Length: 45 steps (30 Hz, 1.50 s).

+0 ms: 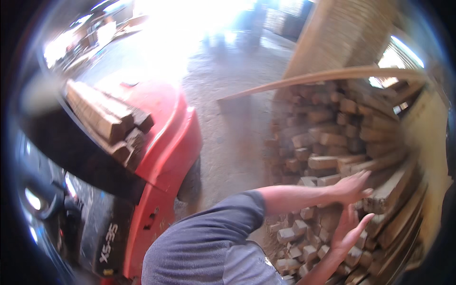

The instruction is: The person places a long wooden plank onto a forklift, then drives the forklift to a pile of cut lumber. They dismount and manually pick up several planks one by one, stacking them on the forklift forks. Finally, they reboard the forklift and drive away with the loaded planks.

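Both of my hands reach to the right over a stack of cut wooden blocks (pixel 327 137). My left hand (pixel 351 186), at the end of the outstretched bare forearm, has its fingers straight and apart, pointing at the stack. Just below it, my right hand (pixel 347 231) is held up with thumb and fingers spread. Nothing shows between the fingers of either hand. Close to the fingertips is the end of a thick wooden piece (pixel 387 192); whether a finger touches it I cannot tell.
On the left stands a red forklift truck (pixel 166 190) with several wooden beams (pixel 102 114) lying on its rear body. A long thin board (pixel 304 81) juts from the stack across the concrete floor (pixel 218 142). Tall stacked boards (pixel 337 38) stand behind; a pale panel (pixel 427 156) borders the right side.
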{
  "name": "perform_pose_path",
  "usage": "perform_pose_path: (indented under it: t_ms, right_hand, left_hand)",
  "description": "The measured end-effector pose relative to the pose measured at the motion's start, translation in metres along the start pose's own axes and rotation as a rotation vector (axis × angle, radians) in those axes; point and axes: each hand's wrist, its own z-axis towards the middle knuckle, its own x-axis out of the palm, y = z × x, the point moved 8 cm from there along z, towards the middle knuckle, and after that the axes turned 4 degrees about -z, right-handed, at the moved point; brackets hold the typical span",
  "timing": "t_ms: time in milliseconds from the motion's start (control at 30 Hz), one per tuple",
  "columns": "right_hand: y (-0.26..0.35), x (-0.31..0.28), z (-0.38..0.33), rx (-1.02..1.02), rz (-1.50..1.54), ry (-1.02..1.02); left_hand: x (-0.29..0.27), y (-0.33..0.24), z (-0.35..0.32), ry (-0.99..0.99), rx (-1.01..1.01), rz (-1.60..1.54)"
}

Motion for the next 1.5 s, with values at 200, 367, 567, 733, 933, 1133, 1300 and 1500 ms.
perform_pose_path:
  t_ms: [200, 367, 567, 733, 933, 1133, 1300, 1500]
  right_hand:
    - [-0.229, 0.101, -0.008, 0.235, -0.804, 0.208]
    - [-0.355, 0.377, -0.091, -0.072, -0.925, 1.076]
    - [-0.408, 0.566, -0.297, -0.323, -0.881, 1.691]
    - [-0.430, 0.581, -0.319, -0.217, -0.993, 1.588]
    - [-0.411, 0.598, -0.301, -0.190, -0.917, 1.508]
    - [-0.315, 0.603, -0.207, -0.449, -0.795, 1.395]
    - [-0.224, 0.494, -0.066, -0.032, -0.615, 1.025]
    - [-0.117, 0.284, 0.011, -0.091, -0.338, 0.513]
  left_hand:
    - [-0.185, 0.208, -0.340, -0.224, -0.892, 0.160]
    - [-0.283, 0.206, -0.563, -0.633, -1.163, 0.163]
    - [-0.344, 0.190, -0.646, -0.908, -1.171, 0.278]
    - [-0.365, 0.205, -0.648, -0.896, -1.122, 0.207]
    - [-0.375, 0.189, -0.572, -0.833, -0.736, -0.146]
    - [-0.421, 0.138, -0.507, -0.790, -0.526, -0.279]
    - [-0.477, 0.049, -0.475, -0.929, 0.125, -0.735]
    - [-0.517, -0.025, -0.465, -1.194, 0.541, -0.978]
